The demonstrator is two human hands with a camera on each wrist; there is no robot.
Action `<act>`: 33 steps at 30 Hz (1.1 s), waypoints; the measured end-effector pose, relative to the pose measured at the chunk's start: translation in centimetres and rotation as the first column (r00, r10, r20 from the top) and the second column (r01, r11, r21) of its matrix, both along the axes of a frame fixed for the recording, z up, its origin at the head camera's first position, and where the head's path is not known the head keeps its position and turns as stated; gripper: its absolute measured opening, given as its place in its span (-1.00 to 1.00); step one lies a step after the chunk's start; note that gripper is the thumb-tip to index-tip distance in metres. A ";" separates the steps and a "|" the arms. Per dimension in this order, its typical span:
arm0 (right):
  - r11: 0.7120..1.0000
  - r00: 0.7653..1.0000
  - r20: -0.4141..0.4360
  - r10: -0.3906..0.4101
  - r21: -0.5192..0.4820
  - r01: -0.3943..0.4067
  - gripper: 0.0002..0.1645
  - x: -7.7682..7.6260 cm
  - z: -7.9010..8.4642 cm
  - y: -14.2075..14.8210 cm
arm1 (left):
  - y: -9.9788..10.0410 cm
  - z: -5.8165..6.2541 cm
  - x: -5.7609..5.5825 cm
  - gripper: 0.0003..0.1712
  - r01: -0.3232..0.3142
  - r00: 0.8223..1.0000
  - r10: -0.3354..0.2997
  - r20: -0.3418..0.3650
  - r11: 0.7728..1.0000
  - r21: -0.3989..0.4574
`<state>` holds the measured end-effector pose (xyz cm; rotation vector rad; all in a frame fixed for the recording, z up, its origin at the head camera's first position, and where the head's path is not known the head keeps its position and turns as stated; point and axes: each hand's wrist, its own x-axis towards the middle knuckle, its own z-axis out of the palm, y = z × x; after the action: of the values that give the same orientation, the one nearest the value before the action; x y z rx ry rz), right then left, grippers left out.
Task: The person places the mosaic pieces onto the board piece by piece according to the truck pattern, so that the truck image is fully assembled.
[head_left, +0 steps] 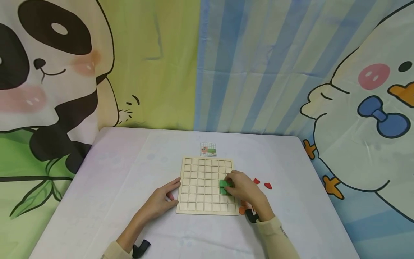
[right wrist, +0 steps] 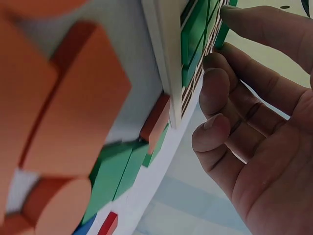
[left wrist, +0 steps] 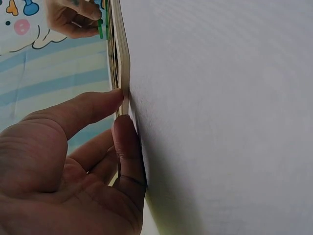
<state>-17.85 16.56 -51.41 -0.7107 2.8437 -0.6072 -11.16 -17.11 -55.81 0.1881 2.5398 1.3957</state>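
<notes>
A wooden grid board (head_left: 200,187) lies on the table, its face divided into small square cells. My left hand (head_left: 160,199) rests at the board's left side, with fingertips touching the edge (left wrist: 124,73). Over the right part of the grid, my right hand (head_left: 242,185) pinches a thin green tile (right wrist: 224,32) between thumb and index finger. The tile stands tilted close over the board. Beside it, other green pieces (right wrist: 195,36) sit on the grid, partly covered by the right hand in the head view.
A small picture card (head_left: 208,149) lies behind the board. To the right are red pieces (head_left: 267,185). Orange pieces (right wrist: 83,107) and loose green pieces (right wrist: 115,169) lie beside the board's right edge, partly under the right wrist. A printed cloth (head_left: 252,64) hangs behind the table.
</notes>
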 end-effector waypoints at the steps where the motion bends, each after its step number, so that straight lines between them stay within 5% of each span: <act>1: 1.000 1.000 -0.002 0.002 0.001 -0.002 -0.74 0.0 0.0 -0.1 | 0.0 0.0 0.0 -0.16 -0.001 1.000 0.001 0.002 1.000 -0.001; 33: 0.999 0.998 -0.032 0.049 0.025 -0.048 -0.72 -0.6 -0.4 -1.7 | 0.0 -0.2 0.0 -0.15 -0.011 1.000 0.011 0.009 1.000 0.007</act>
<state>-18.49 14.85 -51.80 -0.7907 2.8493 -0.5578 -11.20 -17.08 -56.04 0.1687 2.5331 1.4067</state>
